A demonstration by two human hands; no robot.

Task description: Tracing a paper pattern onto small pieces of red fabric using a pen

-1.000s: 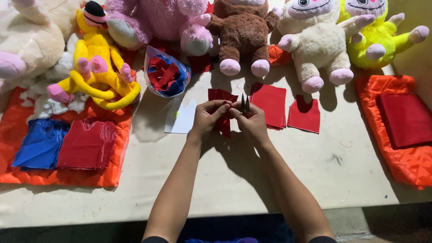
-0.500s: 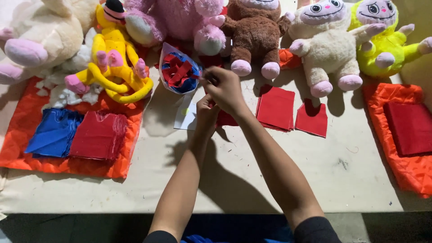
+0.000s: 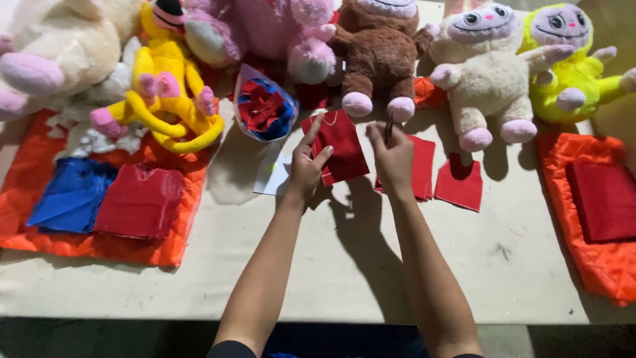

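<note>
My left hand (image 3: 307, 165) holds up a small red fabric piece (image 3: 339, 147) above the pale table (image 3: 344, 258), fingers pinching its left edge. My right hand (image 3: 392, 154) is closed around a small dark tool, probably scissors (image 3: 388, 127), just right of the fabric. Two more red fabric pieces lie flat on the table: one (image 3: 421, 167) partly behind my right hand, another (image 3: 458, 181) further right. A white paper (image 3: 274, 176) lies under my left hand.
A row of plush toys lines the far edge: cream (image 3: 46, 53), yellow (image 3: 169, 99), pink (image 3: 265, 33), brown (image 3: 374, 56), cream-white (image 3: 483, 73), lime (image 3: 570, 63). A clear bag of red and blue scraps (image 3: 262, 106) stands nearby. Orange cloths hold blue (image 3: 69, 195) and red (image 3: 140, 202) stacks at left, red stack (image 3: 604, 199) at right.
My hands were together over the fabric, reached toward the scrap bag, and have now come apart, the left holding the red piece up and the right beside it with the tool.
</note>
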